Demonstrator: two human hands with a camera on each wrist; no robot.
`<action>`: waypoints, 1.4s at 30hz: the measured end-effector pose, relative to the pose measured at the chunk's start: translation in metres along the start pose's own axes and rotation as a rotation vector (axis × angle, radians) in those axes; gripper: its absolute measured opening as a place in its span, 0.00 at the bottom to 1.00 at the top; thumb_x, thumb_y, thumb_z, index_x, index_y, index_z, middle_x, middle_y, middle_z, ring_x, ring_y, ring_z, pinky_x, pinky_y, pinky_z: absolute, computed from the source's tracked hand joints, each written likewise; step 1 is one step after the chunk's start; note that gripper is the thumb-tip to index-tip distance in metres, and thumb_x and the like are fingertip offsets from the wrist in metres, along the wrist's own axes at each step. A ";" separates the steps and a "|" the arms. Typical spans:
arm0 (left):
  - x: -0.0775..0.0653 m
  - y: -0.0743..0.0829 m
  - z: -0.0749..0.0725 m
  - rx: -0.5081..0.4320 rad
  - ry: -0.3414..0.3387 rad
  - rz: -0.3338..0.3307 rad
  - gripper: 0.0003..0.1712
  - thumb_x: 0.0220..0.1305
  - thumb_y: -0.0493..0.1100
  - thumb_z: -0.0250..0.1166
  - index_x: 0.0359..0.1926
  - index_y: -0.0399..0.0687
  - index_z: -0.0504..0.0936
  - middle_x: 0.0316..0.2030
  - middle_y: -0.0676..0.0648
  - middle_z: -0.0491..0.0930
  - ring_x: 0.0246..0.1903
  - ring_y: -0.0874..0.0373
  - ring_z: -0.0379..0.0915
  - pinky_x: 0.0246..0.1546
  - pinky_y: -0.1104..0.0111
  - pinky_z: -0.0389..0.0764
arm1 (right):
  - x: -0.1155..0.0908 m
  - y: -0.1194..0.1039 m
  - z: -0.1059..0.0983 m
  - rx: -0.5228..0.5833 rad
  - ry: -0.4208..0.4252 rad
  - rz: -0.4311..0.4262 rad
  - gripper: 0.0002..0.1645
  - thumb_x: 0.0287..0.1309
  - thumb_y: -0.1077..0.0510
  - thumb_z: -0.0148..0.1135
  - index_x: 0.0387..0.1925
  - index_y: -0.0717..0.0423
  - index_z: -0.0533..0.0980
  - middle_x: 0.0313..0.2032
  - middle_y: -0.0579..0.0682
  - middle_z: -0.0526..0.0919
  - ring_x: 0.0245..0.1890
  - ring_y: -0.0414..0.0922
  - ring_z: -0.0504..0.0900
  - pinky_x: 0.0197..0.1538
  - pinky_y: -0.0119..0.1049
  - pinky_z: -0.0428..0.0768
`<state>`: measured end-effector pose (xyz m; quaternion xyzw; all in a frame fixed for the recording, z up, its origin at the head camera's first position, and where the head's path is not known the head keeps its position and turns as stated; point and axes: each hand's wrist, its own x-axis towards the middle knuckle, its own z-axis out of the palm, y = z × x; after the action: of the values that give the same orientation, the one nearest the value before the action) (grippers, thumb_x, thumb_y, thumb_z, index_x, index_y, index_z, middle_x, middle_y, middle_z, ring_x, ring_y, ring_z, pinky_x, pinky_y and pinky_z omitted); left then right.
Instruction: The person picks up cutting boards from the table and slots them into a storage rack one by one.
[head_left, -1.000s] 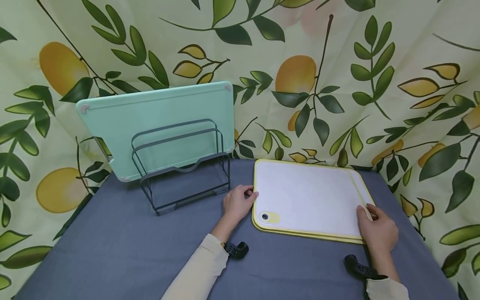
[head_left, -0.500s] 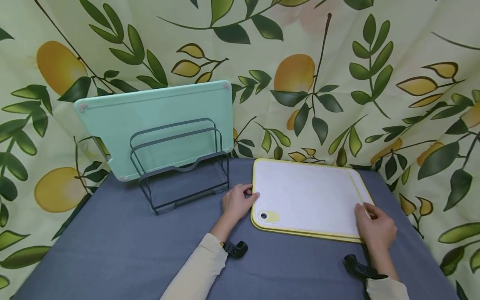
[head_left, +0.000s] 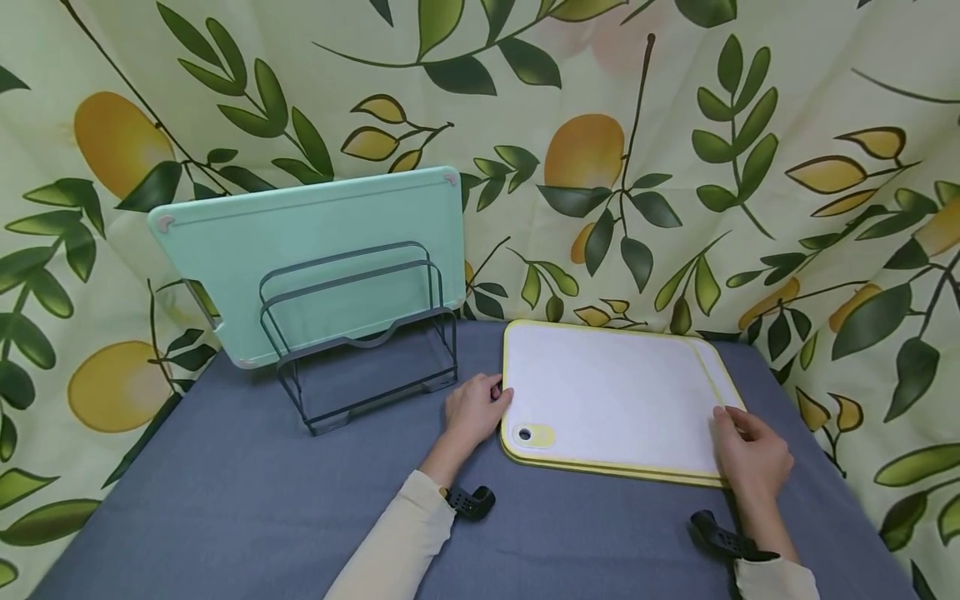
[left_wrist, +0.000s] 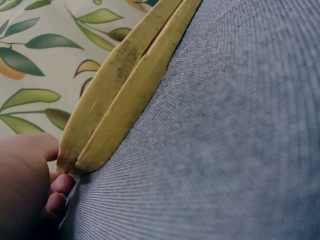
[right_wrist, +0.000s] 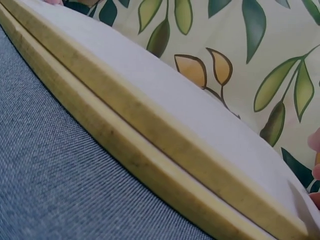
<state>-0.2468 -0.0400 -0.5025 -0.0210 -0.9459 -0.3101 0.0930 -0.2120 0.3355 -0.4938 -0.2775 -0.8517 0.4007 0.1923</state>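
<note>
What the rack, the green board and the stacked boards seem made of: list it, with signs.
Rack: probably metal wire with a matte dark coating; thin, evenly bent bars suggest it.
Green board: likely plastic, smooth with a slight sheen, with pink corner pieces.
Stacked boards: likely plastic, from the top one's plain matte white face; yellow edges look rubbery, exact material unclear.

A home-like setting (room unclear): leaf-print curtain (head_left: pixel 510 117), cloth-covered table (head_left: pixel 585 537).

Left hand (head_left: pixel 472 410) and right hand (head_left: pixel 754 454) pinch, well apart.
</note>
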 end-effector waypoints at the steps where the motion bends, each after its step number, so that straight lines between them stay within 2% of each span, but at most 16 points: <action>1: 0.000 0.000 0.000 0.004 -0.002 0.005 0.12 0.69 0.55 0.64 0.41 0.55 0.86 0.26 0.57 0.73 0.23 0.64 0.63 0.27 0.71 0.61 | 0.000 0.000 0.000 0.003 0.008 -0.010 0.32 0.64 0.34 0.59 0.55 0.52 0.84 0.22 0.12 0.64 0.29 0.19 0.62 0.51 0.42 0.67; 3: 0.000 0.000 0.001 0.000 -0.002 0.014 0.11 0.69 0.54 0.64 0.38 0.55 0.85 0.26 0.57 0.72 0.22 0.64 0.63 0.26 0.72 0.61 | 0.000 0.000 0.000 0.011 0.018 -0.021 0.32 0.64 0.34 0.59 0.54 0.53 0.84 0.21 0.11 0.64 0.29 0.18 0.62 0.51 0.41 0.67; 6: 0.001 -0.001 0.001 -0.016 -0.010 0.026 0.10 0.70 0.53 0.63 0.39 0.55 0.85 0.28 0.58 0.73 0.22 0.65 0.63 0.27 0.72 0.61 | 0.001 0.001 -0.001 0.019 0.034 -0.030 0.31 0.64 0.35 0.59 0.54 0.54 0.85 0.20 0.09 0.63 0.29 0.16 0.62 0.49 0.37 0.66; 8: 0.001 0.000 0.001 -0.040 -0.032 0.033 0.11 0.69 0.53 0.64 0.44 0.54 0.85 0.29 0.58 0.73 0.23 0.66 0.63 0.28 0.72 0.62 | 0.001 0.003 -0.003 0.027 0.039 -0.020 0.32 0.64 0.35 0.59 0.54 0.54 0.85 0.19 0.08 0.63 0.29 0.15 0.62 0.48 0.33 0.66; 11: 0.000 0.002 0.001 -0.107 -0.083 0.034 0.14 0.68 0.55 0.65 0.43 0.52 0.85 0.29 0.56 0.72 0.24 0.66 0.63 0.29 0.71 0.61 | 0.001 0.005 -0.006 0.030 0.048 -0.002 0.32 0.64 0.35 0.59 0.54 0.54 0.84 0.18 0.07 0.64 0.30 0.15 0.62 0.49 0.31 0.66; 15: -0.001 0.008 0.001 -0.233 -0.108 -0.015 0.18 0.64 0.55 0.68 0.47 0.49 0.85 0.29 0.53 0.71 0.26 0.64 0.63 0.30 0.70 0.60 | 0.000 0.007 -0.011 0.017 0.039 0.028 0.33 0.64 0.33 0.59 0.55 0.53 0.84 0.17 0.08 0.64 0.31 0.15 0.62 0.51 0.32 0.66; 19: 0.000 0.010 0.001 -0.299 -0.084 -0.067 0.27 0.62 0.52 0.69 0.60 0.47 0.82 0.31 0.52 0.72 0.28 0.63 0.64 0.31 0.69 0.60 | -0.001 0.005 -0.011 0.019 0.044 0.027 0.34 0.63 0.32 0.59 0.54 0.54 0.85 0.16 0.09 0.65 0.29 0.16 0.64 0.46 0.28 0.65; 21: 0.002 0.010 0.001 -0.299 -0.077 -0.082 0.26 0.63 0.53 0.69 0.59 0.48 0.83 0.31 0.52 0.72 0.28 0.63 0.64 0.31 0.70 0.60 | 0.000 0.004 -0.010 0.025 0.045 0.025 0.34 0.63 0.32 0.59 0.53 0.54 0.85 0.16 0.09 0.65 0.29 0.16 0.63 0.47 0.29 0.65; 27: 0.006 0.009 0.002 -0.302 -0.041 -0.089 0.20 0.64 0.57 0.67 0.48 0.48 0.86 0.27 0.54 0.71 0.25 0.62 0.63 0.29 0.71 0.60 | 0.003 0.002 -0.010 0.040 0.058 0.061 0.36 0.63 0.31 0.58 0.54 0.54 0.85 0.17 0.10 0.65 0.28 0.18 0.63 0.46 0.30 0.65; 31: 0.010 0.008 0.002 -0.293 -0.023 -0.112 0.18 0.66 0.55 0.66 0.47 0.47 0.86 0.27 0.53 0.72 0.25 0.61 0.64 0.31 0.70 0.62 | 0.004 0.001 -0.008 0.044 0.076 0.050 0.36 0.64 0.32 0.57 0.54 0.58 0.84 0.15 0.10 0.64 0.25 0.18 0.62 0.43 0.30 0.64; 34: 0.013 0.009 0.003 -0.266 -0.013 -0.149 0.18 0.68 0.54 0.64 0.48 0.48 0.86 0.29 0.52 0.76 0.27 0.60 0.68 0.33 0.69 0.67 | 0.003 0.000 -0.006 0.047 0.103 0.045 0.35 0.65 0.34 0.57 0.53 0.59 0.84 0.13 0.09 0.62 0.24 0.18 0.62 0.42 0.29 0.63; 38: 0.017 0.011 0.005 -0.181 0.014 -0.186 0.20 0.70 0.57 0.62 0.50 0.49 0.87 0.34 0.50 0.83 0.31 0.56 0.77 0.35 0.64 0.74 | 0.001 -0.001 -0.002 0.050 0.132 0.030 0.33 0.66 0.37 0.58 0.51 0.61 0.85 0.11 0.09 0.61 0.22 0.16 0.61 0.40 0.27 0.63; 42: 0.020 0.010 0.005 -0.112 0.037 -0.216 0.21 0.69 0.59 0.63 0.49 0.50 0.87 0.35 0.50 0.86 0.33 0.53 0.80 0.35 0.61 0.77 | -0.001 0.000 0.002 0.051 0.128 0.012 0.32 0.66 0.38 0.59 0.51 0.62 0.85 0.12 0.08 0.62 0.21 0.15 0.62 0.39 0.26 0.64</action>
<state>-0.2661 -0.0293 -0.4969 0.0818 -0.9221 -0.3708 0.0749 -0.2126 0.3342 -0.4953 -0.3025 -0.8255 0.4049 0.2512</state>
